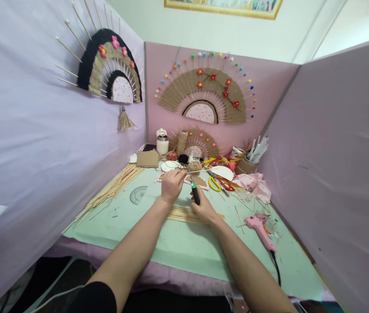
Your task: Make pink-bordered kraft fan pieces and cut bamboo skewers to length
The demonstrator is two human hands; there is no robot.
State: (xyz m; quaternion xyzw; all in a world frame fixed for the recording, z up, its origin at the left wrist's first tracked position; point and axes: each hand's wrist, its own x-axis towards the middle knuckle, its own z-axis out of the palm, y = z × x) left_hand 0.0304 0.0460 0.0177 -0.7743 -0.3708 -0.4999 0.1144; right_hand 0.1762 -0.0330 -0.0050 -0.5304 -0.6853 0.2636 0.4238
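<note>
My left hand [172, 186] is closed on a thin wooden stick [204, 170] that sticks out to the right, held above the table. My right hand [204, 206] is wrapped round a pair of pliers [195, 191] with black and green handles. The jaws point up and away from me and meet the stick close to my left fingertips; whether they are closed on it cannot be made out. Beneath my hands lies a row of similar sticks [181, 214]. Just beyond them is a cardboard half-circle piece [200, 181] with a pink edge.
A pink glue gun [260, 230] lies at right with its cord. Scissors [215, 184] and a twine ball [194, 167] sit beyond my hands. Long sticks [109, 191] and a protractor [137, 195] lie left. Decorated fans [171, 93] hang on the partitions; a jar [162, 145] stands behind.
</note>
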